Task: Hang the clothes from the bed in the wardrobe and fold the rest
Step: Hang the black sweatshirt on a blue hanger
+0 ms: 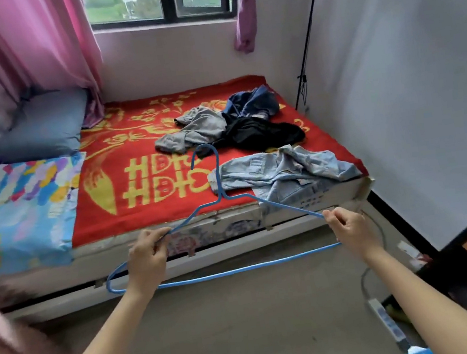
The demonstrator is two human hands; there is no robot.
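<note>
**Left grip** (147,256): fingers curled round the left shoulder wire of the hanger. It is closed on that wire and holds nothing else.

**Right grip** (347,225): fingertips pinch the right shoulder wire near its outer bend. It is closed on the hanger alone.

**Hanger** (225,274): blue wire, bare. Held between both grips just in front of the bed's near edge, hook pointing away over the blanket. No garment on it.

**Denim jacket** (279,170): pale blue and crumpled, at the near right corner of the bed. One part droops over the edge. It is the garment nearest the hanger.

**Black garment** (259,135), **grey garment** (198,129), **dark blue garment** (254,102): a loose heap behind the jacket, touching one another.

**Bed** (109,247): red and gold blanket, a grey-blue pillow (43,129) and a patterned quilt (12,204) at the left.

**Wardrobe**: not in view.

**Step in hand (judged)**: the hanger is readied and no garment is taken up yet. All four pieces lie on the bed, so the task looks barely begun.

**Next move calls for**:
- freeing one grip
- lifting the jacket by its collar and shaking out the crumples
- feeding each hanger shoulder into the jacket's shoulders
</note>
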